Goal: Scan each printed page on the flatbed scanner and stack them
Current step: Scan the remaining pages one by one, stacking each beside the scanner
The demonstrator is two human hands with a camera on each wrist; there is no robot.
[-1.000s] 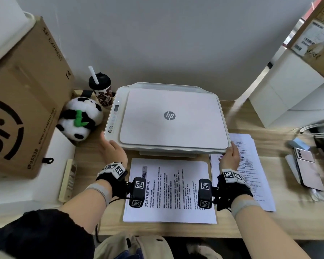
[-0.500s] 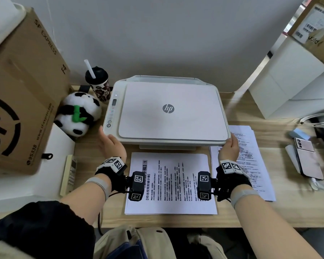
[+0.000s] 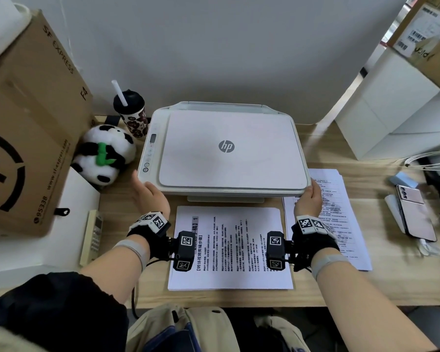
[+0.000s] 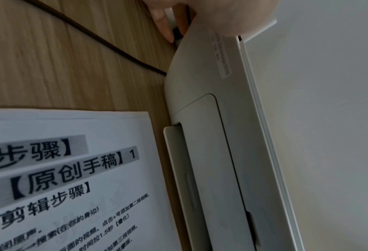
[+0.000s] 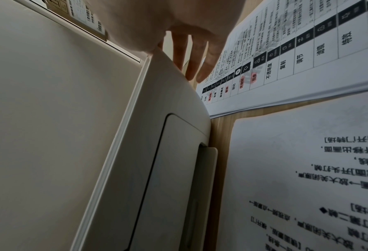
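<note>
A white HP flatbed scanner (image 3: 229,148) sits on the wooden desk with its lid down. My left hand (image 3: 149,195) rests on its front left corner, and in the left wrist view a straight finger (image 4: 162,25) lies along the scanner's side (image 4: 211,118). My right hand (image 3: 310,198) is at the front right corner, its straight fingers (image 5: 192,57) down beside the scanner's wall (image 5: 157,118). A stack of printed pages (image 3: 229,247) lies in front of the scanner between my wrists. A second stack of pages (image 3: 341,219) lies to the right, partly under my right hand.
A large cardboard box (image 3: 28,138), a panda plush (image 3: 104,156) and a cup with a straw (image 3: 131,113) crowd the left. A remote (image 3: 94,235) lies near the left edge. A phone (image 3: 414,214) and white boxes (image 3: 391,110) are on the right. A dark cable (image 4: 92,37) crosses the desk.
Both hands stay at the scanner's front corners. Only the head view has shifted a little; no clear movement of the scanner or the pages.
</note>
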